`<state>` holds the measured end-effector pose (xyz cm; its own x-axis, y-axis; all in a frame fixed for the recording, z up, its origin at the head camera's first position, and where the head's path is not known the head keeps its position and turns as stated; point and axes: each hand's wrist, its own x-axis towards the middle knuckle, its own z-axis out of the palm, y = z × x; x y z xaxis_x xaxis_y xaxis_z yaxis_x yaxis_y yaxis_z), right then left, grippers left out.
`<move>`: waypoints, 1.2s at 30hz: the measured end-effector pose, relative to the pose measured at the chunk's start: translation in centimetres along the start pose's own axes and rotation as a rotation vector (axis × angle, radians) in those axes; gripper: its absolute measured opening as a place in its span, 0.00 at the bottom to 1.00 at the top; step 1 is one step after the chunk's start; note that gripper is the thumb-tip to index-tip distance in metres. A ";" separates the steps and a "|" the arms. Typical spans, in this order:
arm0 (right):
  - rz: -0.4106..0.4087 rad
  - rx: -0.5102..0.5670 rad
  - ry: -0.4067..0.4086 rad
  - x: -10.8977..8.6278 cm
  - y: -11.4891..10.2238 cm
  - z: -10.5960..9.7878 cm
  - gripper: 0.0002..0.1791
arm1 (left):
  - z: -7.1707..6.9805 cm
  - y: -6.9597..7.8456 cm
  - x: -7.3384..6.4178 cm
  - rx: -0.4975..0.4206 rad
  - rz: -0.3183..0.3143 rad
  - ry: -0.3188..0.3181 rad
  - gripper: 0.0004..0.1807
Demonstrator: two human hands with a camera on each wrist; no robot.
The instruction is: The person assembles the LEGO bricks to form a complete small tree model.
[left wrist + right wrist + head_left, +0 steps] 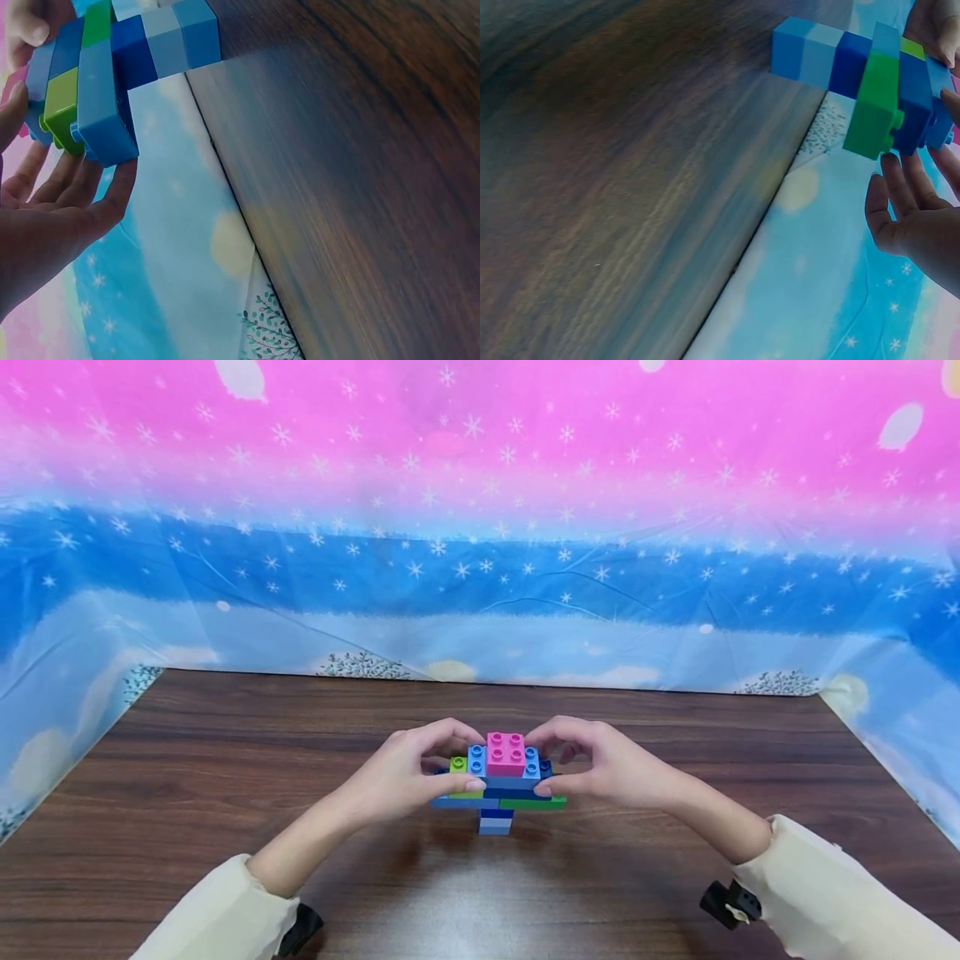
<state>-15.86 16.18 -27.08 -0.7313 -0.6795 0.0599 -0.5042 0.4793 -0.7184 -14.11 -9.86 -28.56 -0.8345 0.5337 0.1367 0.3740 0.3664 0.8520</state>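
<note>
A toy brick structure [501, 782] stands upright between my hands, wide at the top on a narrow stem [496, 823] of blue bricks. Its peak is a pink brick [506, 755] over a light blue layer. Below sit a lime green brick [61, 101] and a dark blue brick [914, 101], then a light blue brick [103, 105] and a green brick [874, 101]. My left hand [420, 766] grips the left side, thumb in front, fingers behind. On the opposite side, my right hand [596, 764] holds it likewise. Whether the stem touches the table cannot be told.
A brown wood-grain table [225, 760] extends around the structure. Behind it hangs a pink and blue snowflake cloth [480, 568], which also runs along both sides. Black devices, one on the right wrist [731, 903], show below the cream sleeves [217, 914].
</note>
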 end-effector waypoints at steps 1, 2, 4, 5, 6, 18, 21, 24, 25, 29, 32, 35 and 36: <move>0.005 -0.004 0.001 -0.2 0.2 0.1 0.24 | 0.0 -0.1 -0.1 0.002 0.004 -0.001 0.21; 0.011 -0.010 0.003 -0.3 0.3 0.1 0.23 | -0.1 -0.2 -0.1 0.005 0.009 0.000 0.21; 0.016 -0.021 0.009 -0.6 0.6 0.3 0.23 | -0.2 -0.5 -0.4 0.013 0.007 0.001 0.22; 0.019 -0.025 0.012 -0.8 0.8 0.4 0.22 | -0.2 -0.7 -0.5 0.016 0.001 0.003 0.22; 0.025 -0.032 0.015 -0.9 0.9 0.5 0.22 | -0.3 -0.8 -0.6 0.021 -0.004 0.006 0.22; 0.090 0.031 0.030 -1.1 1.9 0.7 0.21 | -0.3 -1.6 -0.7 0.038 -0.046 0.046 0.17; 0.098 0.058 0.055 -0.8 2.4 0.3 0.20 | -0.2 -1.7 0.1 0.063 -0.052 0.075 0.18; 0.110 0.091 0.082 -0.5 3.1 -0.2 0.19 | -0.1 -1.9 1.0 0.096 -0.081 0.092 0.19; 0.117 0.108 0.086 -0.4 3.4 -0.4 0.19 | -0.1 -2.0 1.3 0.096 -0.098 0.092 0.19; 0.181 0.204 0.096 0.2 4.5 -0.7 0.20 | 0.0 -2.4 2.5 0.079 -0.164 0.085 0.20; 0.231 0.271 0.104 0.6 5.2 -0.7 0.21 | 0.2 -2.8 3.2 0.008 -0.213 0.071 0.20; 0.257 0.317 0.106 0.8 5.8 -0.6 0.20 | 0.6 -3.2 3.8 -0.091 -0.255 0.060 0.19; 0.264 0.331 0.102 0.9 6.0 -0.6 0.21 | 0.6 -3.4 3.9 -0.124 -0.271 0.059 0.19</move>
<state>-19.79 18.81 -30.94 -0.8657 -0.4906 -0.0995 -0.1313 0.4144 -0.9006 -18.39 -8.50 -31.22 -0.9207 0.3824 -0.0782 0.0850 0.3918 0.9161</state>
